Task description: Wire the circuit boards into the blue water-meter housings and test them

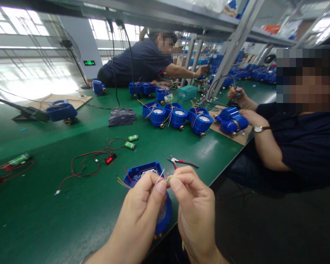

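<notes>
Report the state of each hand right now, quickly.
Left hand: closed, thumb and forefinger pinching thin wires.
Right hand: closed, fingertips pinched at a yellow wire.

Your blue housing (168, 209) is smooth, glossy plastic; your green tabletop (71, 220) has a satin sheen; the dark piece (122, 117) beyond is probably matt, wrinkled cloth.
</notes>
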Motion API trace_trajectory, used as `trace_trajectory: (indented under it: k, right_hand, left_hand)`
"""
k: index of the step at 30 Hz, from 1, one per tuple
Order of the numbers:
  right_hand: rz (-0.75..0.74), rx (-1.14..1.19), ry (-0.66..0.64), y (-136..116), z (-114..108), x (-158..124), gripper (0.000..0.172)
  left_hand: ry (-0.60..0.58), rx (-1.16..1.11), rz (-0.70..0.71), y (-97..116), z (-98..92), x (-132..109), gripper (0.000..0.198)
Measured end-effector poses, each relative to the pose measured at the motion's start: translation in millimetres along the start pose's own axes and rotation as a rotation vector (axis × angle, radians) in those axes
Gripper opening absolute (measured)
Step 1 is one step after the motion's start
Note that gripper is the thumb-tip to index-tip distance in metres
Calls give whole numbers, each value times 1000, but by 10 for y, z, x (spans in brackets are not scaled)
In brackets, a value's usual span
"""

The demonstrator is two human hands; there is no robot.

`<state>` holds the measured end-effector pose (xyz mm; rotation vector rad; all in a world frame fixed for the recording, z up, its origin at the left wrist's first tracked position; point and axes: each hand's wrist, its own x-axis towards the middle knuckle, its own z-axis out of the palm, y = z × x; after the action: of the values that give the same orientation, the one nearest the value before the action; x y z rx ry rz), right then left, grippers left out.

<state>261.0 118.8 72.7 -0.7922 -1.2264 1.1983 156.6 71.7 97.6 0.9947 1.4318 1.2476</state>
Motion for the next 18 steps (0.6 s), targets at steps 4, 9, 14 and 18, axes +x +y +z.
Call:
trace_trajectory:
  k: [4, 9, 14, 18]
  right_hand:
    - [18, 22, -2, 18, 9, -14, 14]
    - [115, 174, 48, 9, 37, 27, 17]
    - [133, 286, 270, -53, -73, 196, 15]
    - [164, 168, 48, -48, -177, 180, 20]
  left_hand:
    - [3, 41, 25, 15, -7, -3, 36]
    - [-8, 55, 7, 42, -14, 1, 36]
    - [15, -19, -61, 50, -33, -1, 34]
    - [2, -47, -72, 30, -32, -2, 34]
